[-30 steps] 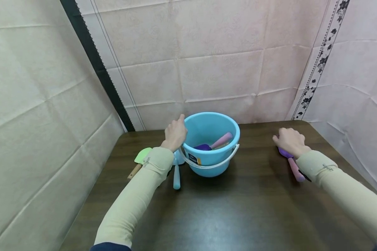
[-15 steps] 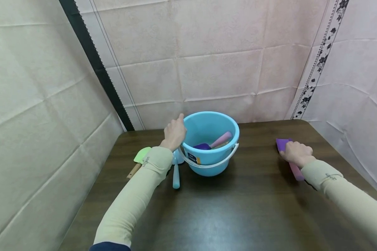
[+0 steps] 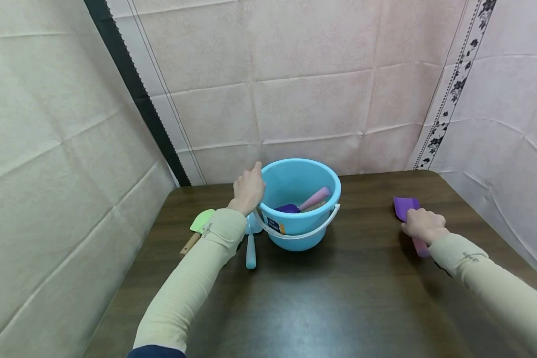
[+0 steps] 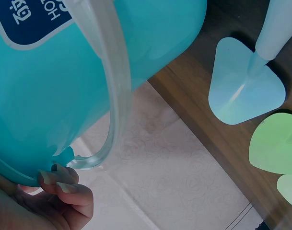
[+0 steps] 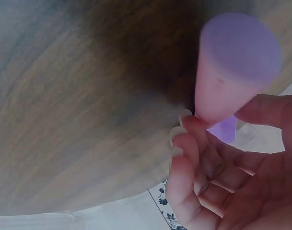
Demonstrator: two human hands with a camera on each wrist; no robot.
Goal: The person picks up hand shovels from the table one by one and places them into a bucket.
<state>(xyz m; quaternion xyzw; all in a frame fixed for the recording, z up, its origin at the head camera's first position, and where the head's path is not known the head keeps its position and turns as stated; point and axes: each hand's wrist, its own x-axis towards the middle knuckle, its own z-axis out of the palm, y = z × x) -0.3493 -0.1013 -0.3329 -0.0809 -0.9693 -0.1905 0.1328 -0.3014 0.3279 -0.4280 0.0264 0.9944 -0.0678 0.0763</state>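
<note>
Pinching blue bucket (image 3: 306,226) with left fingers (image 4: 82,197), purple spatula (image 3: 402,207) with right fingers (image 5: 181,179), wood-grain tabletop (image 3: 313,303), creased pale cloth (image 3: 313,109) behind

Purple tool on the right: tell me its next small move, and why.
Probably raise the purple tool toward the bucket: the right hand pinches its pink handle, the left hand grips the bucket, and a similar tool already lies inside.
</note>
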